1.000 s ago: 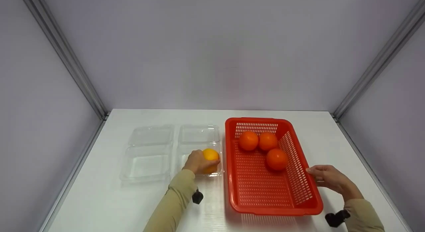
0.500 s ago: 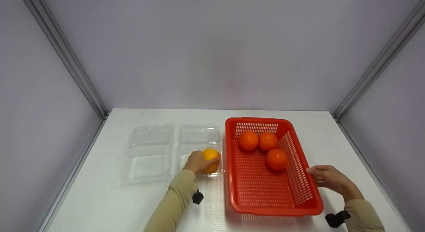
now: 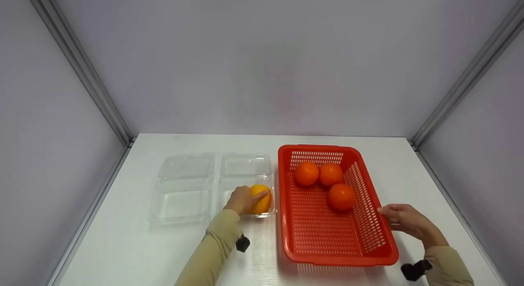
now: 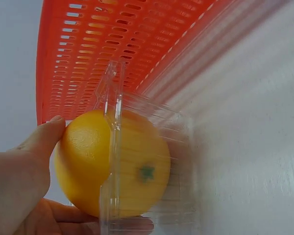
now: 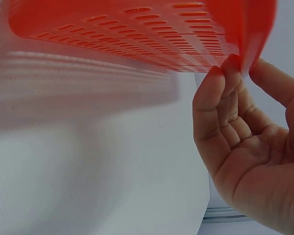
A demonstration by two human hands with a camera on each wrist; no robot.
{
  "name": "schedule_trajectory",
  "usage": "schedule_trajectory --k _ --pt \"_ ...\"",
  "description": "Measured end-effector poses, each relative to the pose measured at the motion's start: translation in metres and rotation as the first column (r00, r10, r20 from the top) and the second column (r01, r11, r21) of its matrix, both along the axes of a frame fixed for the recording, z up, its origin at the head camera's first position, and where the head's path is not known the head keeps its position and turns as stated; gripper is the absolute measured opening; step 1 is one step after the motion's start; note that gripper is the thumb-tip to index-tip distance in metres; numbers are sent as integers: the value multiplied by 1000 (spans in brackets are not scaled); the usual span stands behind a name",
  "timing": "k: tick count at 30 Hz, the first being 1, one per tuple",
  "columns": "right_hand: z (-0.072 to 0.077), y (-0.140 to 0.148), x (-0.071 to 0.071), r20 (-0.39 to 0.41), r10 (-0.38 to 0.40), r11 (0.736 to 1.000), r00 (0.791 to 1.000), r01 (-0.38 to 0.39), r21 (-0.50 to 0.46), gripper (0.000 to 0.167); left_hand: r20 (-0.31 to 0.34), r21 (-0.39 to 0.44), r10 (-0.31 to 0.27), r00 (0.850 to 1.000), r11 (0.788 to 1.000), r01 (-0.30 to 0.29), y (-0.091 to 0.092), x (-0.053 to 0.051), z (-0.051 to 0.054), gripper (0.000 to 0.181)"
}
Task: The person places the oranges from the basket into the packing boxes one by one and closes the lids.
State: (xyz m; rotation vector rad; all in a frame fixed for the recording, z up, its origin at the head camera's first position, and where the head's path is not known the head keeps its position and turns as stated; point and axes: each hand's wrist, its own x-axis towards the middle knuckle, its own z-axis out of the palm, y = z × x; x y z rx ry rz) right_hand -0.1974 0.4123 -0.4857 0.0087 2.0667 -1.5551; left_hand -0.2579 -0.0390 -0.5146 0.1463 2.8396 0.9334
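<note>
My left hand (image 3: 241, 200) holds a yellow-orange orange (image 3: 261, 199) in the right-hand clear plastic clamshell container (image 3: 229, 182). In the left wrist view, the thumb lies along one side of the orange (image 4: 88, 152) and the fingers curl under the other. The orange's green stem spot shows through the clear wall. My right hand (image 3: 405, 220) pinches the right rim of a red perforated basket (image 3: 335, 259), with the thumb outside and the fingertips under the rim in the right wrist view. Three deeper-orange oranges (image 3: 342, 196) sit toward the back of this basket.
A second open clear clamshell container (image 3: 180, 202) lies to the left of the first. The basket stands close beside the right-hand container. Grey walls (image 3: 262, 73) with metal corner posts enclose the white table (image 3: 110, 245) at the back and sides.
The orange in my left hand has turned and sunk slightly in the container, and the left thumb has shifted up across it. My right hand and the basket have stayed put.
</note>
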Motion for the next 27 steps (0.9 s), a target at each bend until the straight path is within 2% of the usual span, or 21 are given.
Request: schedule_trajectory --k 7,11,17,21,27 --pt "-1 0 0 -5 5 1000 1000 -5 -7 41 -22 -9 7 1000 1000 -7 0 1 6 51" --pt "-1 0 0 -1 -7 1000 1000 7 -7 43 -62 -30 3 998 1000 -4 0 1 10 47" --pt "-1 0 0 -2 -11 1000 1000 11 -5 45 -124 -16 1 992 1000 -3 0 0 14 35" --pt "-1 0 0 -4 -7 1000 1000 7 -1 46 -133 -8 17 991 1000 -19 -1 -1 15 29" --pt "-1 0 0 -3 -7 1000 1000 7 -8 43 -155 0 0 988 1000 0 -2 1 17 29"
